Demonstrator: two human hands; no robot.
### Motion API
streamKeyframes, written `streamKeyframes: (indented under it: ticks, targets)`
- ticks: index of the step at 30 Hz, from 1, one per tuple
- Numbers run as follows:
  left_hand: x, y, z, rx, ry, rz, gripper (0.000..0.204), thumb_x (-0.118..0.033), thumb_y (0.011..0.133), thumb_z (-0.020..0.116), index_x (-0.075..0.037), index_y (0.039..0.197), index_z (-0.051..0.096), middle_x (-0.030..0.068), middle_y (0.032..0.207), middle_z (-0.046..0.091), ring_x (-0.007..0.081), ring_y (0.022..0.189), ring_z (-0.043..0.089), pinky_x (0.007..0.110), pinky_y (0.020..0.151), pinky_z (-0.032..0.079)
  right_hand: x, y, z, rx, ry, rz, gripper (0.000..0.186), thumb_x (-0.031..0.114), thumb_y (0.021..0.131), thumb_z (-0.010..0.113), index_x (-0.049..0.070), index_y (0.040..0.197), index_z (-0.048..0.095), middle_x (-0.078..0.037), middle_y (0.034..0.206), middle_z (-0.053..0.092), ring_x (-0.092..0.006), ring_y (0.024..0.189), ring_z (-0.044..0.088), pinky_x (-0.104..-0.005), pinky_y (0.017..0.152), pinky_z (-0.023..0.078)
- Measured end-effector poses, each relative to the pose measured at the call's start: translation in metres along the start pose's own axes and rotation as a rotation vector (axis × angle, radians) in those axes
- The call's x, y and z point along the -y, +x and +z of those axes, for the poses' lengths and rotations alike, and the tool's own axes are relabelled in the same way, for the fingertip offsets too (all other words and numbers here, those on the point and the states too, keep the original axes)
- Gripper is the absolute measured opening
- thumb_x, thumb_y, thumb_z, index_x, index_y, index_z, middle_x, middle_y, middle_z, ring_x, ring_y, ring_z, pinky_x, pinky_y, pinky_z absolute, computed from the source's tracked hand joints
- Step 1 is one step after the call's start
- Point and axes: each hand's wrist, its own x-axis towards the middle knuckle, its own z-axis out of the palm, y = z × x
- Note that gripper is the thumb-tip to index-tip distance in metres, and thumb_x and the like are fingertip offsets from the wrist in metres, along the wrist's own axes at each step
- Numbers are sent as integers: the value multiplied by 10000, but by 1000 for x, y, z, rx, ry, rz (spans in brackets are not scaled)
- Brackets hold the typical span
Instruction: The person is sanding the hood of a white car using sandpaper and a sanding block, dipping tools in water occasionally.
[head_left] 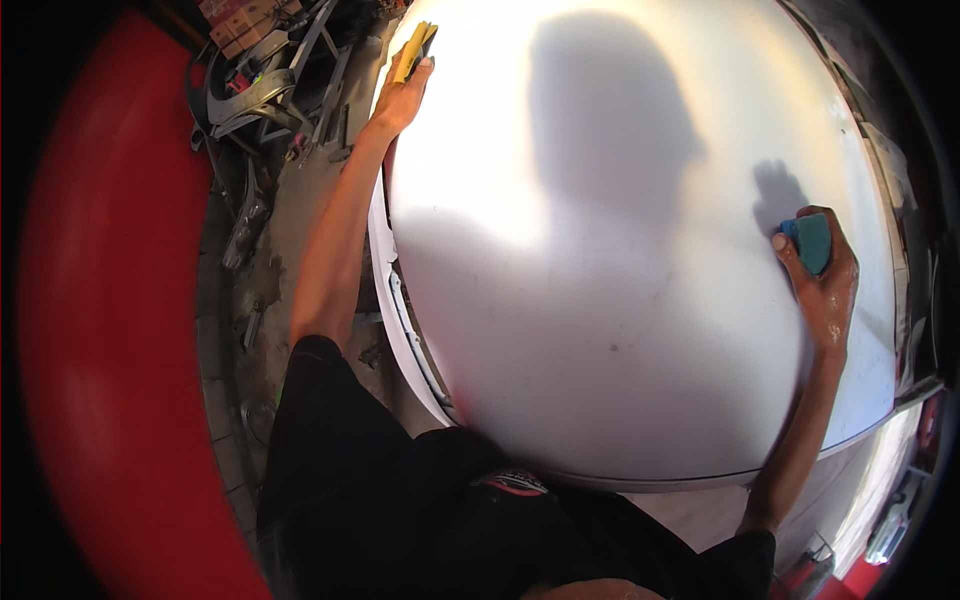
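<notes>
A large, smooth silvery-white car panel curves out in front of me. My left hand is at its far left edge, fingers closed on a flat yellow pad with a dark edge; whether it is a sponge or a sanding pad I cannot make out. Over on the right side of the panel, my right hand grips a teal block with a blue side, like a sponge or sanding block. That wrist looks wet. My fingers partly hide both items.
Left of me a red car panel runs along the floor. Metal frames and curved parts lie piled at the far left, near stacked reddish boxes. A clear bottle is at the lower right. Shadows fall across the pale panel.
</notes>
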Motion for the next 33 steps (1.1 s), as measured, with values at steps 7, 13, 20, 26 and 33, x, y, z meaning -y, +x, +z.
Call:
streamKeyframes:
  ticks: [7,13,20,26,33]
  targets:
    - [-24,-262,-3,37,-99,375,781,-525,1055,450,-6,1614,281,223,1668,291,388,1573,199,525,1266,162,-14,-2,10,-1,-164,-56,510,413,791,892,129,1160,686,-90,996,747,-289,927,742,-389,815,600]
    - [13,-113,-14,61,-421,-113,583,-464,1095,508,90,1219,639,44,1105,618,115,1042,537,320,986,458,-1,-5,-1,4,-241,-70,472,378,791,893,134,1141,690,-77,1030,746,-271,920,746,-395,788,611]
    - [48,95,-35,-65,116,-201,998,-798,942,389,-2,1542,428,310,1551,438,442,1491,358,479,1221,298,22,0,15,38,-166,-101,467,347,768,905,112,1117,702,-66,1051,754,-290,954,750,-413,824,603]
    - [-12,-90,-19,54,41,5,846,-670,1029,368,-145,1663,172,194,1695,223,395,1566,197,484,1281,189,14,-3,5,-63,-129,-135,463,329,763,910,129,1126,705,-52,1078,755,-290,967,745,-408,853,595]
    - [-60,-201,-24,283,135,438,835,-714,1015,253,-152,1631,300,80,1684,306,324,1591,142,486,1309,73,11,2,6,-24,-271,-113,475,324,745,915,121,1120,705,-63,1067,748,-292,956,743,-405,821,600]
